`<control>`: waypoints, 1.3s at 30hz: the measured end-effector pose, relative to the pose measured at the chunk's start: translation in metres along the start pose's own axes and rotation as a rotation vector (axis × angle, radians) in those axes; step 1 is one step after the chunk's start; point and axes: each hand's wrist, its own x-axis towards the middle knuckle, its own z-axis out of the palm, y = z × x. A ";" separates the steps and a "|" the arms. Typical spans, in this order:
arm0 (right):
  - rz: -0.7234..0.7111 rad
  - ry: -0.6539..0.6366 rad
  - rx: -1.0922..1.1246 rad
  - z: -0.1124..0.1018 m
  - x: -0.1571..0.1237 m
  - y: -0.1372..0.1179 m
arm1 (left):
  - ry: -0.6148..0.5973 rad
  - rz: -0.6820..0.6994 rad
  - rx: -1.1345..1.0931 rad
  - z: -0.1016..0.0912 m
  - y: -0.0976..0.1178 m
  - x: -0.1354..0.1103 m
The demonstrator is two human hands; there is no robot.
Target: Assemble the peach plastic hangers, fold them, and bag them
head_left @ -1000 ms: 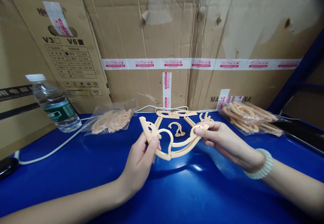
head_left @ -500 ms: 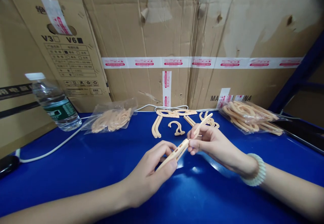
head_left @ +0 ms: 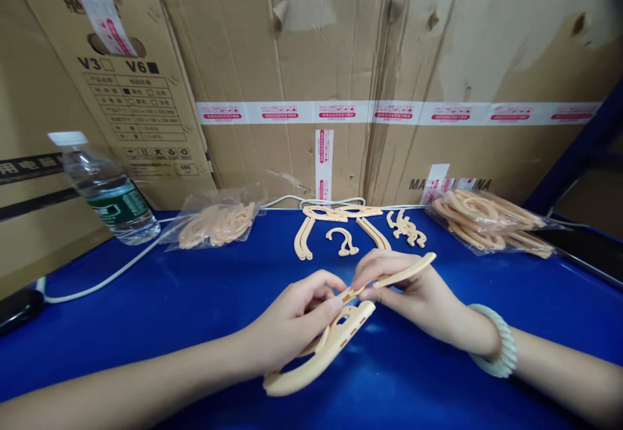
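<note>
Over the blue table (head_left: 195,300), my left hand (head_left: 296,320) pinches a curved, peach-coloured plastic hanger half (head_left: 321,355) that runs down to the lower left. My right hand (head_left: 403,290), with a pale bead bracelet on its wrist, grips a second peach hanger half (head_left: 406,270) that points up to the right. The two pieces meet between my fingertips at about the middle of the view. Behind my hands lie loose hanger parts: a small hook (head_left: 342,240), a pair of arms (head_left: 302,240) and a small pile (head_left: 407,227).
A water bottle (head_left: 107,191) stands at the back left. Two clear bags of peach parts lie at the back, the left bag (head_left: 217,221) and the right bag (head_left: 487,220). A white cable (head_left: 102,278) crosses the left side. Cardboard boxes (head_left: 321,80) wall off the rear.
One second ago I held an assembled hanger up flat between both hands. Now it is lower and nearer to me, seen as two pieces, one in each hand, joined only at my fingertips.
</note>
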 end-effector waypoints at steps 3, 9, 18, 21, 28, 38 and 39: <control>-0.082 -0.001 -0.096 0.000 -0.002 -0.001 | -0.032 0.043 0.160 -0.001 0.004 0.000; -0.343 -0.115 -0.387 -0.001 -0.007 -0.012 | -0.010 0.193 0.521 -0.001 0.006 -0.002; -0.753 -0.202 -0.902 -0.006 -0.004 -0.020 | 0.007 0.351 0.735 0.000 0.001 -0.003; -0.795 -0.247 -0.897 -0.007 -0.005 -0.027 | -0.014 0.329 0.695 0.000 0.003 -0.002; -0.591 0.065 -0.779 -0.031 0.001 -0.033 | -0.050 0.071 0.117 -0.006 -0.001 0.002; 0.575 0.076 -0.883 -0.127 0.017 0.030 | -0.093 -0.046 -0.291 -0.009 -0.008 0.007; 0.640 0.010 -0.863 -0.129 0.014 0.036 | -0.090 -0.051 -0.298 -0.010 -0.008 0.007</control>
